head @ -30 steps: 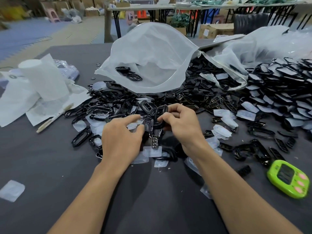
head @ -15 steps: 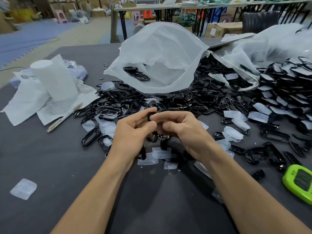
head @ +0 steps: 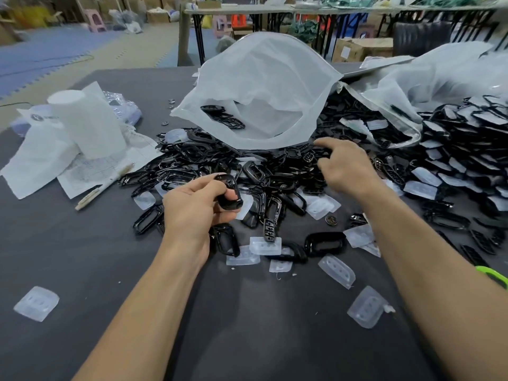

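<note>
Head view: your one camera looks down past both forearms onto a dark grey tabletop (head: 247, 334).
Left hand: your left hand (head: 196, 213) is curled round a glossy black plastic key-fob shell (head: 230, 195), with the thumb over its top and the fingers wrapped beneath.
Shell position: you hold it lifted off the table, above the near edge of the heap and just left of centre.
Right hand: your right hand (head: 347, 167) is stretched farther out, palm down on the heap, with the index finger straight and the thumb tucked under it.
Right grip: a black piece sits between that finger and thumb, but you cannot tell whether it is pinched or only touched.
Heap: a loose pile of black plastic frames and button inserts (head: 192, 166) spreads from your hands to the mouth of the bag.
Bag: a large white translucent plastic bag (head: 261, 86) stands open behind the heap, with a few black frames inside.
Right side: rows of black shells fitted with clear pads (head: 467, 149) lie stacked there.
Pads: small translucent rubber button pads (head: 336, 270) are scattered near your forearms.
Left side: a white foam roll (head: 88, 122) stands on crumpled white paper sheets (head: 35, 160), and a pale pen (head: 104, 185) lies at their edge.
Right edge: a bright green plastic device (head: 492, 273) is cut off by the frame, just beside your right forearm.
</note>
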Motion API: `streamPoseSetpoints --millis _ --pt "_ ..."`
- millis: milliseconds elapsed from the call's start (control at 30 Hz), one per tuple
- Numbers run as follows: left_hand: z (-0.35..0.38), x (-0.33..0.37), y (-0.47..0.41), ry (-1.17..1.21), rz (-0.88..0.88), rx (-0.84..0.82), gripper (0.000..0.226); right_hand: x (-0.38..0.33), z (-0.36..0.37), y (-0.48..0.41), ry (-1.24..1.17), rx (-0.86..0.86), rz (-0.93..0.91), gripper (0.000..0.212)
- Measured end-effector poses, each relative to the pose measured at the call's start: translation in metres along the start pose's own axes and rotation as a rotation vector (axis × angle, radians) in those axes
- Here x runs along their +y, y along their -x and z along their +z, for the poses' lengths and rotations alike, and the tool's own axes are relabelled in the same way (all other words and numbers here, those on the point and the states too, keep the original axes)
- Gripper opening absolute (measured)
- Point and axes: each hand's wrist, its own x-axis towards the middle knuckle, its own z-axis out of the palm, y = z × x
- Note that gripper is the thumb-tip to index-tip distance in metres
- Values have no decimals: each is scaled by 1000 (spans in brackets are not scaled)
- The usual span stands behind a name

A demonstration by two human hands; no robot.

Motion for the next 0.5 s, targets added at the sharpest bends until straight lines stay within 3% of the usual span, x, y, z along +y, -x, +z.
streamPoseSetpoints --millis 100,167,267,433,500 --pt "1 -1 1 -27 3 -1 40 -11 11 -15 199 -93 -104 40" --pt "0 -1 0 -38 0 3 39 -15 18 -16 280 -68 -142 33" --pt "1 -1 0 -44 -13 -13 40 -14 24 -8 194 43 -136 32" --pt "6 -6 0 -85 11 -21 23 -16 21 30 -478 267 -46 24" --pt "8 -10 2 -120 31 -52 21 -28 25 52 -956 138 65 16"
